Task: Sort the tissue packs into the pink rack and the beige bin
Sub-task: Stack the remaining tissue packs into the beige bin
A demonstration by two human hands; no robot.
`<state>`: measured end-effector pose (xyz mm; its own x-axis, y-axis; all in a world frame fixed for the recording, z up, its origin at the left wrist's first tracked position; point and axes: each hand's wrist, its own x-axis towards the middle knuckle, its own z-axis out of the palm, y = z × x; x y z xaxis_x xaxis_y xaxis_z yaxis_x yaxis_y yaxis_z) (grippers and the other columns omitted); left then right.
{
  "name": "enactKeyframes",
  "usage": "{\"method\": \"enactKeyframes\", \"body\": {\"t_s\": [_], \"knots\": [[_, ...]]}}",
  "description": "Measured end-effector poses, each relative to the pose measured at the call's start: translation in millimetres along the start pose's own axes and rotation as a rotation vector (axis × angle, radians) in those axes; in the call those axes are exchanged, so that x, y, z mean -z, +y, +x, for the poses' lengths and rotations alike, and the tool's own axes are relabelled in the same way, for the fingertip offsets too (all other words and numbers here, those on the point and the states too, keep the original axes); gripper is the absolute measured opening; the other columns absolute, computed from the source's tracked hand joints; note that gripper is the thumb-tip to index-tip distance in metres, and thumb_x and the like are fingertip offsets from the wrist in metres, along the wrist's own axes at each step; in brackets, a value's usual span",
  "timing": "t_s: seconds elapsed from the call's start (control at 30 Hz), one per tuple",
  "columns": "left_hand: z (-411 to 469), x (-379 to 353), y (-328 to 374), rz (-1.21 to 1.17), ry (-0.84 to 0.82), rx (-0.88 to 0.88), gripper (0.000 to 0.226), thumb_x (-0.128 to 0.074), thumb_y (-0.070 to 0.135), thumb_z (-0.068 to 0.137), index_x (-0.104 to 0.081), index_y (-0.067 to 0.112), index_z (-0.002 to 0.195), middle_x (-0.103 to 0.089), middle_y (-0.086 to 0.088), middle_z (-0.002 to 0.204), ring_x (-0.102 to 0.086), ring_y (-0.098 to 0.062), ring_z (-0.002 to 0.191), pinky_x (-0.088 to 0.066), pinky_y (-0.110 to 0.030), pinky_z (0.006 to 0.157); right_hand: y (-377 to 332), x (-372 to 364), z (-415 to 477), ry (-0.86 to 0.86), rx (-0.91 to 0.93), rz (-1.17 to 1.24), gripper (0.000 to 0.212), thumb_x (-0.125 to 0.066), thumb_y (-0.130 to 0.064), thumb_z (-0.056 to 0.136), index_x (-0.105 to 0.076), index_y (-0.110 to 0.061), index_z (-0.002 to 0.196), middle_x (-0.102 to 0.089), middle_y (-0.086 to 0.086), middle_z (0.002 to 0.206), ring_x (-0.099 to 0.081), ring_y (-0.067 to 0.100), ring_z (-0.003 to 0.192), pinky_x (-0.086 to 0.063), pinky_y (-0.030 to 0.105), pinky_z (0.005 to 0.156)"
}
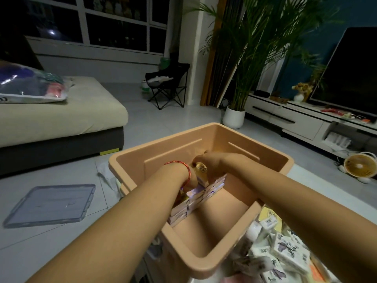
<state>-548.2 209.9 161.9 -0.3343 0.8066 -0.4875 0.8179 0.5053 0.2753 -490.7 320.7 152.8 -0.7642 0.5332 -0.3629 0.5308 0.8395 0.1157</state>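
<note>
Both my arms reach into the beige bin (130,160). My right hand (212,163) pinches a yellow tissue pack (201,169) from above, on top of rows of stacked white and purple tissue packs (195,198) along the bin's left wall. My left hand (188,176), with a red string bracelet on the wrist, is bent down behind that stack; its fingers are mostly hidden and seem to touch the same yellow pack. A loose pile of tissue packs (283,248) lies at the lower right, outside the bin. I do not see the pink rack.
A clear plastic lid (51,205) lies on the tiled floor to the left. A sofa (61,123) stands far left, with a folding chair (167,86), a potted palm (234,117), a TV cabinet (302,121) and a small fan (360,165) beyond.
</note>
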Motion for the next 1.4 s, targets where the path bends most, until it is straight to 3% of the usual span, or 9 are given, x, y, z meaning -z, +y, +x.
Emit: {"method": "enactKeyframes", "body": {"t_s": [0.2,0.43,0.63,0.87,0.97,1.07,1.23,1.3,1.4], "knots": [[1.3,-0.3,-0.6,0.04,-0.013,-0.002,0.026,-0.043,0.01,0.092,-0.056,0.002,0.112,-0.052,-0.011,0.093,-0.05,-0.024,0.085,-0.048,-0.033,0.085,0.6,-0.9,0.4,0.033,-0.016,0.006,0.063,-0.069,-0.015,0.078,-0.043,-0.02,0.136,-0.041,0.013,0.128,-0.054,0.03,0.107,-0.049,0.032,0.09],[7.9,-0.6,-3.4,-0.06,-0.142,0.055,0.021,-0.049,0.016,0.09,-0.054,0.01,0.07,-0.059,-0.006,0.073,-0.051,-0.016,0.058,-0.046,-0.025,0.07,3.0,6.1,-10.9,-0.115,-0.079,0.306,0.018,-0.055,0.001,0.082,-0.068,0.002,0.094,-0.062,0.015,0.08,-0.054,0.016,0.054,-0.047,0.02,0.047],[5.6,2.4,-2.3,-0.011,-0.323,0.033,0.018,-0.054,0.024,0.09,-0.059,0.009,0.079,-0.059,-0.003,0.061,-0.048,-0.016,0.056,-0.043,-0.025,0.067,3.4,-11.2,-13.0,-0.619,-0.106,0.201,0.039,-0.04,-0.001,0.097,-0.044,-0.004,0.136,-0.049,0.016,0.137,-0.056,0.025,0.109,-0.046,0.03,0.089],[16.5,-7.3,-3.8,-0.056,-0.276,0.088,0.019,-0.055,0.025,0.091,-0.051,0.008,0.1,-0.057,-0.003,0.067,-0.044,-0.013,0.052,-0.039,-0.022,0.054,6.3,-13.9,-6.7,-0.492,-0.125,0.378,0.041,-0.048,-0.006,0.094,-0.047,-0.004,0.134,-0.052,0.006,0.101,-0.05,0.017,0.086,-0.043,0.022,0.066],[17.3,-10.4,-4.2,-0.128,-0.191,0.043,0.011,-0.056,0.017,0.089,-0.053,0.009,0.082,-0.055,-0.005,0.062,-0.041,-0.013,0.042,-0.034,-0.019,0.042,6.2,-4.5,-16.8,-0.445,-0.114,0.446,0.038,-0.048,-0.003,0.094,-0.049,-0.001,0.131,-0.059,0.013,0.108,-0.051,0.015,0.07,-0.045,0.024,0.064],[8.0,-3.2,0.0,-0.263,0.089,-0.126,0.017,-0.049,0.006,0.091,-0.052,0.008,0.075,-0.054,-0.006,0.065,-0.045,-0.005,0.031,-0.033,-0.014,0.034,21.1,14.3,-53.8,-0.019,-0.029,0.754,0.031,-0.046,0.001,0.093,-0.054,-0.003,0.123,-0.063,0.018,0.113,-0.056,0.015,0.067,-0.049,0.024,0.063],[-37.7,8.5,30.9,-0.517,0.862,-0.428,0.017,-0.047,0.008,0.091,-0.061,0.017,0.096,-0.064,-0.003,0.083,-0.053,-0.014,0.069,-0.042,-0.027,0.062,86.8,-10.4,-164.0,0.816,-0.065,1.354,0.024,-0.044,0.007,0.09,-0.061,-0.005,0.103,-0.064,0.007,0.076,-0.054,0.013,0.058,-0.045,0.02,0.054],[-81.4,-5.4,62.3,-0.544,0.948,-0.631,0.015,-0.049,0.015,0.092,-0.059,0.026,0.093,-0.06,0.009,0.079,-0.051,-0.005,0.067,-0.039,-0.017,0.058,115.9,-45.1,-181.0,0.796,-0.342,1.142,0.023,-0.046,0.006,0.089,-0.061,-0.004,0.103,-0.065,0.009,0.08,-0.054,0.015,0.061,-0.045,0.022,0.055],[-124.4,-61.5,107.8,-0.538,0.655,-0.851,0.014,-0.05,0.02,0.091,-0.061,0.027,0.087,-0.059,0.013,0.078,-0.051,0.001,0.07,-0.038,-0.009,0.061,131.1,-95.8,-184.7,0.462,-0.458,0.814,0.019,-0.057,0.004,0.081,-0.066,-0.012,0.088,-0.065,0.007,0.084,-0.056,0.016,0.074,-0.044,0.018,0.062]]}}
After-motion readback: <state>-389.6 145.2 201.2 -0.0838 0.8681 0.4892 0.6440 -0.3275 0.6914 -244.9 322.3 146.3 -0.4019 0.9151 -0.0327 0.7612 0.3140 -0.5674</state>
